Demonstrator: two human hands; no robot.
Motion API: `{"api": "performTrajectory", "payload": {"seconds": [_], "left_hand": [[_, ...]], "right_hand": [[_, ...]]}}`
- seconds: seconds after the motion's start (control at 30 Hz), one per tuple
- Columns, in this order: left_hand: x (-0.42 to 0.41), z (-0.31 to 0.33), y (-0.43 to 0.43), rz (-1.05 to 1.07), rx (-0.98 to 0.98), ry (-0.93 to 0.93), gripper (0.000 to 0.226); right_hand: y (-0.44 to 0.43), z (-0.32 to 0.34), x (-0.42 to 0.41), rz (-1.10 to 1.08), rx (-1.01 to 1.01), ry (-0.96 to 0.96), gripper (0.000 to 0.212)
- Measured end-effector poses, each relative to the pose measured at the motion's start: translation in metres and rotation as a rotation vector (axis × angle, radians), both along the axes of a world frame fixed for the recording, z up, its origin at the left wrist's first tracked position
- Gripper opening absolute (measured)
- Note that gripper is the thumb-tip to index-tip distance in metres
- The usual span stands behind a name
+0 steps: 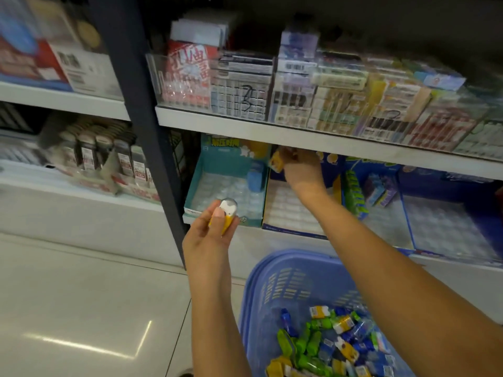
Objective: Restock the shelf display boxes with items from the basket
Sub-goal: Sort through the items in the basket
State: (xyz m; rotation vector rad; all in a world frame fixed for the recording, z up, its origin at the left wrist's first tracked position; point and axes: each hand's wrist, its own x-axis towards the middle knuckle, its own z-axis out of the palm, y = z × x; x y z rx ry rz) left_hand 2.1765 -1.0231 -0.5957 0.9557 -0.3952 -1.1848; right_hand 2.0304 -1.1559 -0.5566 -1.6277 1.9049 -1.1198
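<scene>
Head view: right hand (299, 164) pinches a yellow packet (276, 161) over the blue display box (288, 230), 12 o'clock from the basket (272, 281). The left hand (209, 235) grips a yellow capsule (228, 213) at 10 o'clock. Advise seating the packet upright in a rear slot before release — then the capsule.

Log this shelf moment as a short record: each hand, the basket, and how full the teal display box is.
left hand: holds a yellow-and-white item before the teal display box
right hand: grips a yellow item over the dark blue display box
basket: blue, below the arms, many mixed packets inside
teal display box: nearly empty, one blue item at back right
</scene>
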Motion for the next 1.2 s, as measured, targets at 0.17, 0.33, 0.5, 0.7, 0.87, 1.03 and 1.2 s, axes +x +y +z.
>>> {"api": "performTrajectory", "payload": {"seconds": [0.17, 0.33, 0.5, 0.7, 0.87, 1.03, 1.2], "left_hand": [[-0.005, 0.0, -0.003, -0.037, 0.014, 0.013, 0.019], [-0.018, -0.001, -0.006, -0.089, -0.03, 0.029, 0.019], [-0.029, -0.002, -0.01, -0.119, -0.056, 0.013, 0.026], [-0.042, -0.001, -0.008, -0.163, -0.059, -0.018, 0.024], [-0.057, 0.002, -0.009, -0.139, -0.025, -0.092, 0.024], [-0.076, 0.006, -0.011, -0.194, -0.07, -0.234, 0.028], [-0.088, -0.006, -0.009, -0.35, -0.145, -0.943, 0.047]], "right_hand": [[0.003, -0.022, -0.032, 0.058, -0.091, 0.096, 0.019], [0.0, -0.037, -0.034, 0.293, -0.066, 0.207, 0.018], [-0.006, -0.046, -0.036, 0.268, -0.148, 0.353, 0.019], [-0.01, -0.036, -0.038, 0.304, -0.03, 0.474, 0.025], [0.022, -0.018, -0.037, 0.185, 0.015, 0.077, 0.035], [0.081, -0.012, -0.051, 0.496, 0.107, -0.359, 0.011], [0.046, -0.008, -0.073, 0.202, -0.009, -0.23, 0.016]]}}
